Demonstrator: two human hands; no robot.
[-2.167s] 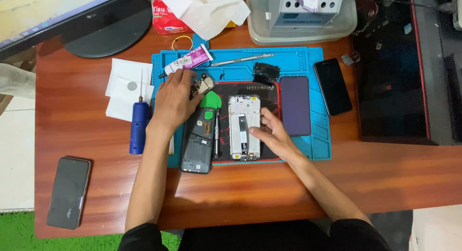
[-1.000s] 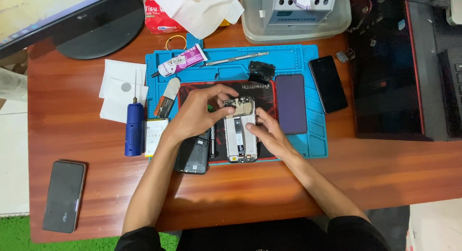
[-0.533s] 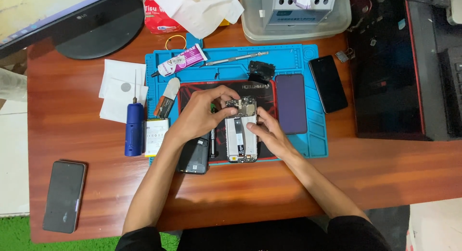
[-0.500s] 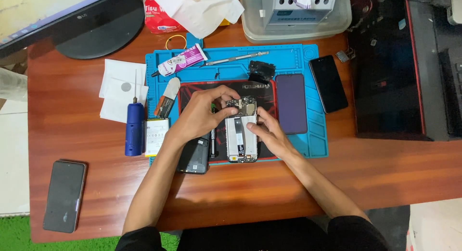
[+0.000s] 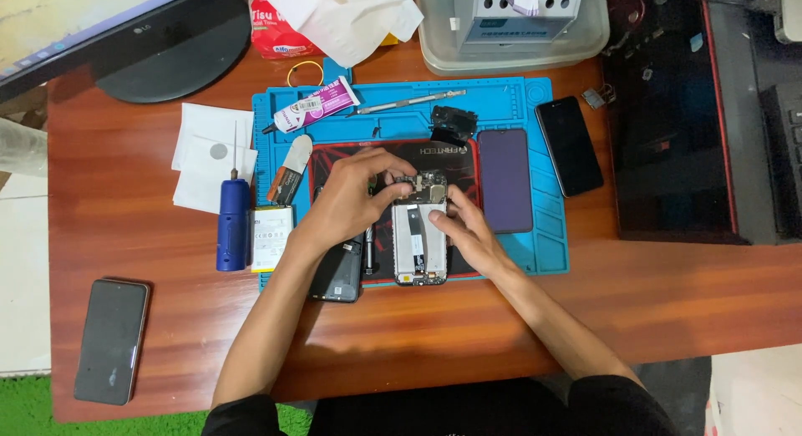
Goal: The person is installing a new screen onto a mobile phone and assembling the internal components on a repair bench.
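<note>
left hand (image 5: 347,204) fingers pinched on the small circuit board (image 5: 420,186) at the top of the opened phone (image 5: 420,244), which lies on the dark mat (image 5: 468,164) on the surface; right hand (image 5: 468,235) fingers press the frame edge (board looks light, stiff, fragile: hold by edges, not components)

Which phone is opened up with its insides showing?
The opened phone under both hands, left hand and right hand. Its white frame and circuit board show; the other phones, like the black phone at the table's left edge, are plain dark slabs.
</note>
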